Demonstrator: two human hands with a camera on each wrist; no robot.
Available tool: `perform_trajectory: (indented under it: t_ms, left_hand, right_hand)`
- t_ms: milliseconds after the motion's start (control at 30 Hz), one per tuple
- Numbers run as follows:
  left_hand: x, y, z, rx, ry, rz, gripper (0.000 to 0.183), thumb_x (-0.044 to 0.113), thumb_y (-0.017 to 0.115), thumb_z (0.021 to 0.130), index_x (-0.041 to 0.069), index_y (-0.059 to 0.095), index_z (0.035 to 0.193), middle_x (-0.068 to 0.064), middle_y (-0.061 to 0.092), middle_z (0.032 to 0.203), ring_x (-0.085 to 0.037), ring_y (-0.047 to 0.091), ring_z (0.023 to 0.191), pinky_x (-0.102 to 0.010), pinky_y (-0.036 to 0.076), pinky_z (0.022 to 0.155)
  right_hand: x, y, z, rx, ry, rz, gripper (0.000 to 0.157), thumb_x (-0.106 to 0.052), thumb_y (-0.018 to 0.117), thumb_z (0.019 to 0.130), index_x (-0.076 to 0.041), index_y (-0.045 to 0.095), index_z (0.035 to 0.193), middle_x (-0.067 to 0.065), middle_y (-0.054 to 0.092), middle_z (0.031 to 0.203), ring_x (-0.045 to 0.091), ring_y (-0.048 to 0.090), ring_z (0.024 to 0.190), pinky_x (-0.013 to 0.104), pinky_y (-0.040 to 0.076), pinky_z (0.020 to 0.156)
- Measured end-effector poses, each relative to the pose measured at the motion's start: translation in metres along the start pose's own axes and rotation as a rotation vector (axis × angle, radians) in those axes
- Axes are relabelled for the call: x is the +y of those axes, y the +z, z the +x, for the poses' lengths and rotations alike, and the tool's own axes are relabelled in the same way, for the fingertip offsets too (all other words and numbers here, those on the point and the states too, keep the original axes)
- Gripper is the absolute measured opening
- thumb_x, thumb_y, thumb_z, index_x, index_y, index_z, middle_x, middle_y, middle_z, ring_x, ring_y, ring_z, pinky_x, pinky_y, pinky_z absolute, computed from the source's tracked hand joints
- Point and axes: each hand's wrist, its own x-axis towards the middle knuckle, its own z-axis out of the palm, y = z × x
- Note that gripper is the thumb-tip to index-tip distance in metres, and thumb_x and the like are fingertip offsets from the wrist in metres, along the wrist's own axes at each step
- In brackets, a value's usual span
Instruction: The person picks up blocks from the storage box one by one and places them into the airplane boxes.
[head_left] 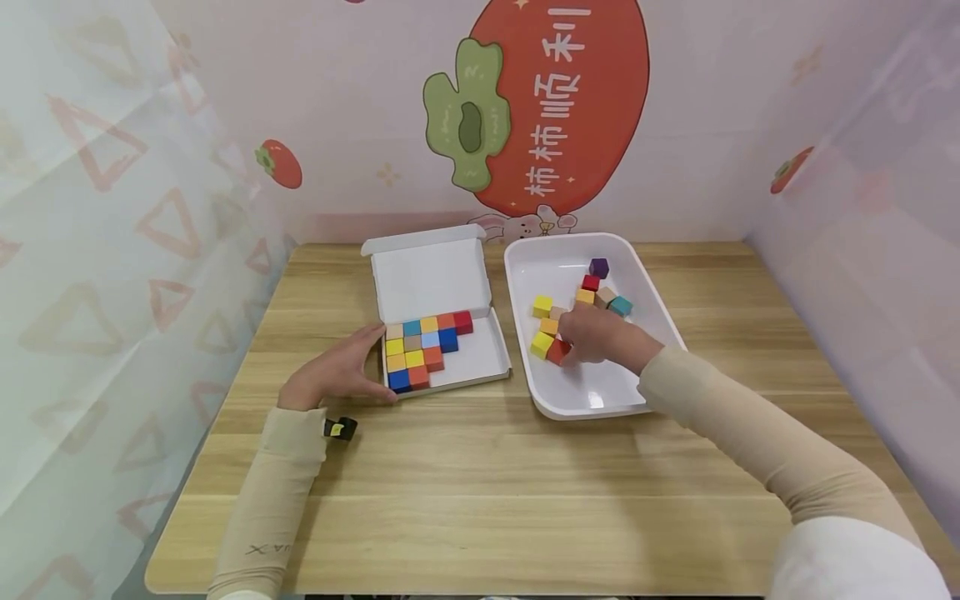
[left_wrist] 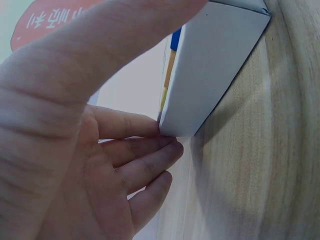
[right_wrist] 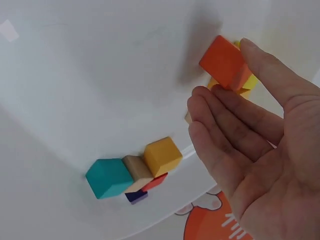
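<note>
A white lidded box (head_left: 480, 352) lies with its lid raised at the back. Rows of coloured cubes (head_left: 415, 358) fill its left part. My left hand (head_left: 337, 367) rests against the box's left side, thumb near the front corner and fingertips by the back one; in the left wrist view the fingers (left_wrist: 145, 162) are fairly straight. In the white tray (head_left: 555, 400) to the right, my right hand (head_left: 603, 336) pinches an orange-red cube (right_wrist: 223, 61) between thumb and fingertips. Yellow cubes (head_left: 542, 345) and other cubes lie close by, some partly behind the hand.
Toward the tray's back lie a purple cube (head_left: 598, 267), a red cube (head_left: 591, 283), a teal cube (head_left: 621, 306) and a wooden one (head_left: 604, 297). A black object with a yellow mark (head_left: 341, 429) is by the left wrist. The wooden table (head_left: 480, 500) meets printed curtains behind.
</note>
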Motion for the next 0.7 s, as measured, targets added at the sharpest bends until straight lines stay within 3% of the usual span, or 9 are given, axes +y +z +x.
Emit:
perform_trajectory:
  t_ms: [200,367,567,700]
  left_hand:
    - [0.0,0.002,0.001,-0.003,-0.013,-0.005,0.133,0.055,0.094,0.073,0.0,0.018,0.167,-0.024,0.021,0.174,-0.046,0.028,0.158,-0.064,0.029,0.128]
    - [0.0,0.003,0.001,-0.003,-0.008,0.013,0.134,0.057,0.094,0.073,0.0,0.018,0.167,-0.024,0.022,0.174,-0.046,0.029,0.158,-0.063,0.03,0.128]
    - [0.001,0.003,0.0,0.0,-0.013,0.0,0.133,0.056,0.094,0.073,0.0,0.018,0.167,-0.025,0.023,0.173,-0.046,0.031,0.156,-0.065,0.031,0.127]
    - [0.0,0.002,0.0,0.005,-0.007,0.001,0.134,0.057,0.093,0.074,-0.002,0.017,0.167,-0.025,0.022,0.173,-0.046,0.029,0.157,-0.065,0.03,0.127]
  right_hand:
    - [0.0,0.004,0.003,0.047,0.025,0.024,0.028,-0.03,0.085,0.092,-0.008,0.073,0.105,0.004,0.069,0.088,0.021,0.061,0.083,0.028,0.054,0.072]
    - [0.001,-0.001,-0.002,0.073,0.009,0.104,0.027,-0.024,0.085,0.091,-0.008,0.077,0.11,0.004,0.073,0.092,0.02,0.063,0.083,0.03,0.059,0.079]
    - [-0.004,-0.023,-0.014,0.151,-0.086,0.178,0.024,-0.016,0.087,0.088,-0.007,0.082,0.11,0.007,0.079,0.101,0.021,0.068,0.086,0.037,0.065,0.091]
    - [-0.018,-0.039,-0.023,0.179,-0.156,0.211,0.026,-0.016,0.088,0.088,-0.007,0.082,0.111,0.008,0.08,0.103,0.02,0.07,0.088,0.037,0.065,0.09]
